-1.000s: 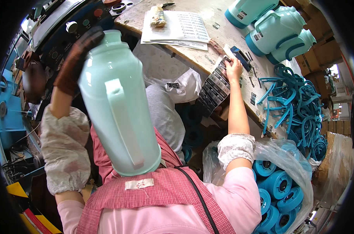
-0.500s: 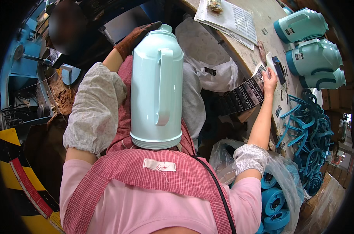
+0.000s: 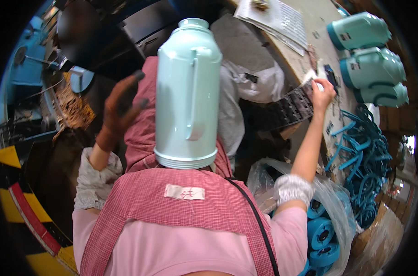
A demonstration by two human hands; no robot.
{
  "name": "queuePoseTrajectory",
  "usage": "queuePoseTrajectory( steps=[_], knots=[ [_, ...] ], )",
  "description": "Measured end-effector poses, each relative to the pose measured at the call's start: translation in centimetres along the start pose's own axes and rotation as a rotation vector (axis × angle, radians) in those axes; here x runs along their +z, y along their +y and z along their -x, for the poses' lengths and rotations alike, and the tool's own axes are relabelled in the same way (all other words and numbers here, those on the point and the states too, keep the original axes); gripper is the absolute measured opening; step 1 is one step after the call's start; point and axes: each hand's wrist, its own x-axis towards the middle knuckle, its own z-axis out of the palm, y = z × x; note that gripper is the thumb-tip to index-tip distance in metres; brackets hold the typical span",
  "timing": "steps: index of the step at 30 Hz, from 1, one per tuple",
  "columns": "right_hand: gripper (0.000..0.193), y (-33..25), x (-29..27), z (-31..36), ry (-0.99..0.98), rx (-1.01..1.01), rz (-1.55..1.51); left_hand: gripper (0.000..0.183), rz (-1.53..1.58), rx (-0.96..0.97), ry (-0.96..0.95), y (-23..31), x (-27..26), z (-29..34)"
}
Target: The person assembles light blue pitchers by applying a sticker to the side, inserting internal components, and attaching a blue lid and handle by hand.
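A pale mint vacuum flask body [image 3: 188, 101] with a moulded handle lies along my lap, its neck pointing away from me. My left hand [image 3: 121, 110], in a brown glove, is off the flask to its left; its fingers are spread and empty, a little blurred. At the table edge on the right, the bare fingers of my right hand [image 3: 323, 94] pinch the top of a strip of black labels [image 3: 289, 109]. That strip hangs down over the edge toward the dark space below.
Several finished mint flasks [image 3: 363, 30] lie at the table's far right. Nearer is a heap of teal handles [image 3: 361, 156]. A clear bag of round teal parts [image 3: 320, 232] stands beside my right elbow. Paper sheets [image 3: 278, 23] lie on the table [image 3: 319, 32]. Blue machinery [image 3: 31, 60] stands left.
My left hand has let go of the flask's shoulder and moved left and nearer to me. The flask has shifted slightly away. My right hand stays at the label strip, slightly farther right.
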Motion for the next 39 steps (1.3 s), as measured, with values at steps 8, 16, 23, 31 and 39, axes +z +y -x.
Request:
queuePoseTrajectory(
  steps=[8,16,23,31,39],
  knots=[
    [0.035,-25.9,-7.3,10.9,-0.922,0.514,-1.577,0.082,-0.418,0.273,-0.533,4.5,1.1,5.2],
    [0.043,-28.9,-6.0,13.7,-0.867,0.68,-1.533,0.079,-0.395,0.327,-0.479,2.2,0.5,6.6],
    [0.033,-30.0,-6.7,13.7,-0.832,0.505,-1.223,0.054,-0.273,0.404,-0.318,1.0,-2.0,2.4],
    [0.03,-24.4,-1.7,5.3,-0.82,-0.169,-0.554,0.036,0.773,-0.648,-0.168,-14.8,1.3,-17.5],
    [0.028,-4.5,5.3,-11.9,-0.295,0.035,0.214,0.024,0.21,-0.177,-0.197,-7.4,1.2,-22.4]
  ],
)
